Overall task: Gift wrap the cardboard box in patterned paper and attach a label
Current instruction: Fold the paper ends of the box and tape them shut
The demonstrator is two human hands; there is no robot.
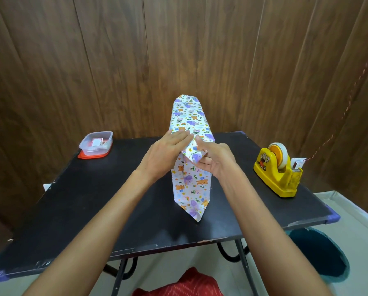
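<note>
Box (189, 124), already covered in animal-print paper (191, 189), sits mid-table (93, 199), near end lifted. Left hand (168, 150) lies flat on its top, fingers together. Right hand (213, 161) pinches the folded paper flap. Tape dispenser (278, 171) sits to the right, plastic tub (96, 144) at far left.

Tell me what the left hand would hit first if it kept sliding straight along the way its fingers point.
The left hand points right, fingers flat on the wrapped box. Going straight on, it would probably meet the right hand first, at the folded paper flap, though depth is unclear.
</note>
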